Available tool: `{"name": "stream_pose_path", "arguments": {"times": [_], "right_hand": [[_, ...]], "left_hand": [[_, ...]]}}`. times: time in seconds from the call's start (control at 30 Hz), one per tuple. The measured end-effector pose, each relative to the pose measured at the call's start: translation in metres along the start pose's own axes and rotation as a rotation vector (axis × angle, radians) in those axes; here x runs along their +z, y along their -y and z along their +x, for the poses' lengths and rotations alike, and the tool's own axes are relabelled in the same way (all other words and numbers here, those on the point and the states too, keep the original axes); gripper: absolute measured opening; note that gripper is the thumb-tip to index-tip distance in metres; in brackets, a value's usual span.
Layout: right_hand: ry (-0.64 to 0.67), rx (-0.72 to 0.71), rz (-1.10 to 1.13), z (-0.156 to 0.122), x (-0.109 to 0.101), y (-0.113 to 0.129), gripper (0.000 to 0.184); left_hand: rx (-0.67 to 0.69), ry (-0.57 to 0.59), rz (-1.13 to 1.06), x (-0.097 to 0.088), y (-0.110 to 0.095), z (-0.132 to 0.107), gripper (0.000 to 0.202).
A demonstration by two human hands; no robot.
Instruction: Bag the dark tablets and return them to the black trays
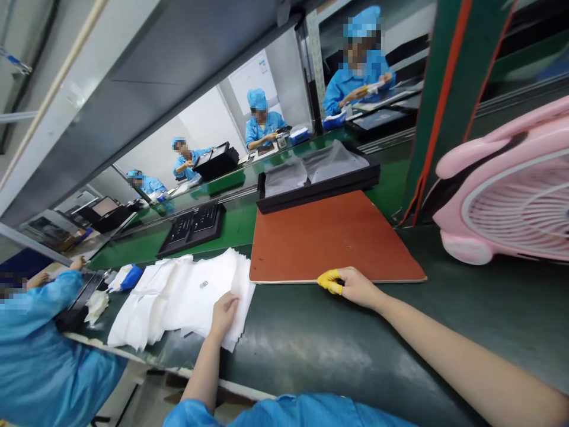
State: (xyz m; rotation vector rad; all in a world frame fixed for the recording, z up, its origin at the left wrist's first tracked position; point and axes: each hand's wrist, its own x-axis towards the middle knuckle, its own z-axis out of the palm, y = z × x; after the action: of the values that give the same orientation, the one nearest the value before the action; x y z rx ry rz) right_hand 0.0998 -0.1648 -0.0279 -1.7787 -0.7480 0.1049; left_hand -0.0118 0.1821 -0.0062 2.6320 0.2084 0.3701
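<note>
My left hand is closed at the right side of a spread stack of thin white sheets, its fingertips pinching the edge of a sheet. One sheet carries a small dark printed mark. My right hand has yellow covers on its fingertips. Its fingers are curled in at the front edge of a flat reddish-brown board, and I see nothing held in them. At the board's back edge stands a black tray lined with translucent white film.
A pink fan stands at the right, beside a green post with an orange strip. Black trays with dark panels rest on the green conveyor behind the sheets. One blue-clad co-worker sits close on my left; several others work across the line. A shelf hangs overhead.
</note>
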Motion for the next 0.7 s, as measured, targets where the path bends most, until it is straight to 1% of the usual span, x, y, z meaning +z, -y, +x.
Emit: {"name": "stream_pose_path", "arguments": {"times": [0.07, 0.1, 0.17, 0.23, 0.27, 0.3, 0.37, 0.43, 0.5, 0.6, 0.63, 0.67, 0.7], "right_hand": [[0.007, 0.01, -0.016, 0.0, 0.0, -0.001, 0.023], [0.006, 0.014, -0.026, 0.0, 0.0, -0.001, 0.023], [-0.003, 0.018, -0.047, 0.0, 0.001, -0.003, 0.024], [-0.017, 0.019, -0.06, 0.001, 0.002, -0.004, 0.024], [-0.023, 0.021, -0.063, 0.001, 0.002, -0.004, 0.025], [-0.029, 0.022, -0.063, 0.001, 0.002, -0.005, 0.025], [-0.032, 0.024, -0.062, 0.0, 0.002, -0.004, 0.025], [-0.026, 0.019, -0.063, -0.001, 0.001, -0.002, 0.025], [-0.016, 0.011, -0.069, -0.002, 0.0, 0.0, 0.025], [-0.014, 0.005, -0.08, -0.003, 0.0, 0.002, 0.026], [-0.015, 0.003, -0.086, -0.004, 0.001, 0.001, 0.027], [-0.015, 0.002, -0.093, -0.003, 0.001, 0.001, 0.027], [-0.016, 0.002, -0.102, -0.003, 0.002, 0.001, 0.027]], "left_hand": [[0.008, 0.082, -0.099, -0.012, 0.008, -0.001, 0.026], [-0.016, 0.083, -0.11, -0.017, 0.01, 0.001, 0.029], [-0.113, -0.004, -0.053, -0.022, 0.009, 0.011, 0.034], [-0.208, -0.102, 0.086, -0.018, 0.002, 0.026, 0.039], [-0.242, -0.105, 0.166, -0.013, -0.003, 0.033, 0.043], [-0.264, -0.073, 0.24, -0.008, -0.008, 0.04, 0.049], [-0.285, 0.05, 0.354, 0.003, -0.017, 0.049, 0.064], [-0.284, 0.171, 0.408, 0.007, -0.021, 0.05, 0.071], [-0.263, 0.259, 0.42, 0.002, -0.017, 0.046, 0.074], [-0.217, 0.383, 0.387, -0.014, -0.003, 0.048, 0.08], [-0.204, 0.4, 0.359, -0.02, 0.001, 0.054, 0.079], [-0.196, 0.388, 0.33, -0.024, 0.004, 0.064, 0.075], [-0.192, 0.343, 0.312, -0.027, 0.006, 0.077, 0.07]]}}
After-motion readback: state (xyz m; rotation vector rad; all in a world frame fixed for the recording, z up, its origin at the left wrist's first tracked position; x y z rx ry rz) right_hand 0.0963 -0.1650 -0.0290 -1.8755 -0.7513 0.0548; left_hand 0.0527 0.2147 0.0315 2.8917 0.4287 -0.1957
